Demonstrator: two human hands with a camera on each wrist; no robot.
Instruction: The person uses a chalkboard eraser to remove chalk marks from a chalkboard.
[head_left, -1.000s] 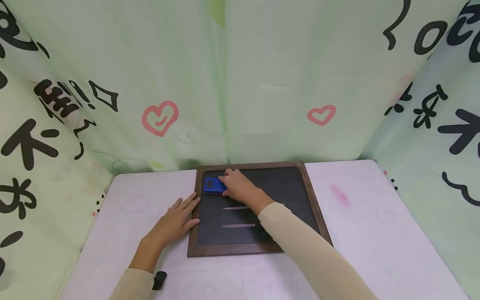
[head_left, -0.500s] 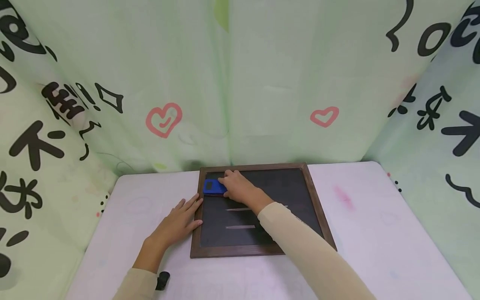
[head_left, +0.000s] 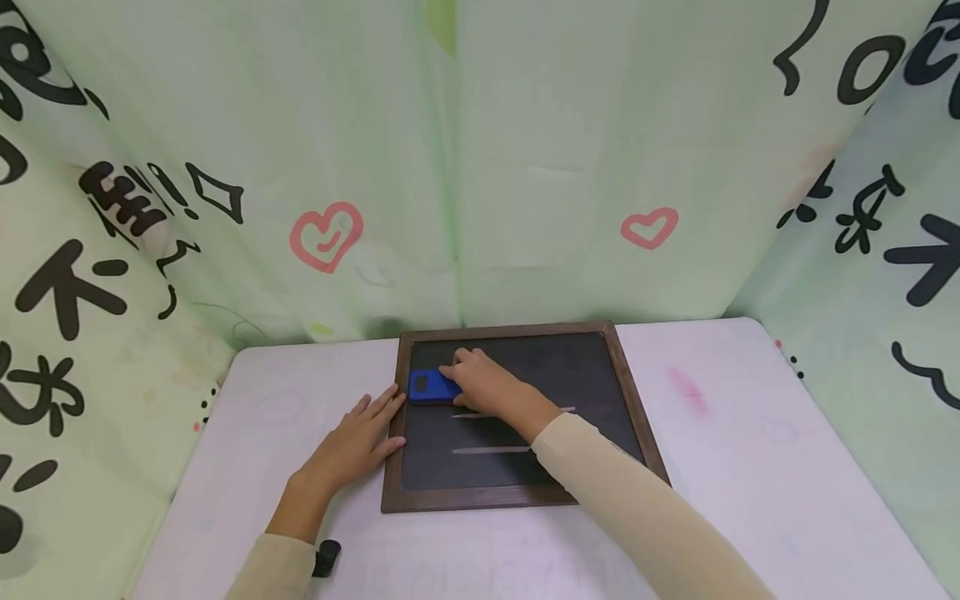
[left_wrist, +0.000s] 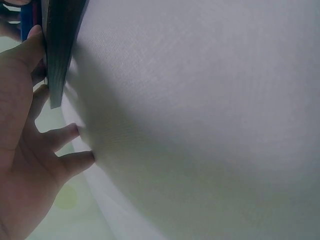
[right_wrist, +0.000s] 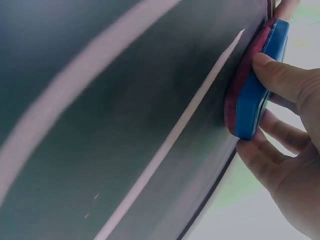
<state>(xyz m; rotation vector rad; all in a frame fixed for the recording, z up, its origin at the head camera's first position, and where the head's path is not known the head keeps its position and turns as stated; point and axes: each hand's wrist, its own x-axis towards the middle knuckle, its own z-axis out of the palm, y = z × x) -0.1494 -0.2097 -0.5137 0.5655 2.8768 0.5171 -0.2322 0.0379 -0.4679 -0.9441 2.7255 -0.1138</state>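
A wood-framed chalkboard (head_left: 632,408) lies flat on the white table (head_left: 750,467). Two pale chalk lines (head_left: 491,450) cross its dark surface, and they show again as chalk lines (right_wrist: 170,140) in the right wrist view. My right hand (head_left: 483,385) grips a blue eraser (head_left: 427,387) with a red felt base at the board's left side, just above the upper line. Thumb and fingers pinch the eraser (right_wrist: 255,95) against the slate. My left hand (head_left: 356,442) lies flat on the table, fingers straight, touching the frame's left edge (left_wrist: 57,55).
Green printed curtains (head_left: 465,167) close in the table at the back and both sides. A small black object (head_left: 327,557) sits by my left sleeve near the front edge. A faint pink smudge (head_left: 681,390) marks the table right of the board.
My right hand has slid the eraser a little nearer to me, down to the upper chalk line. The left hand stays put against the frame.
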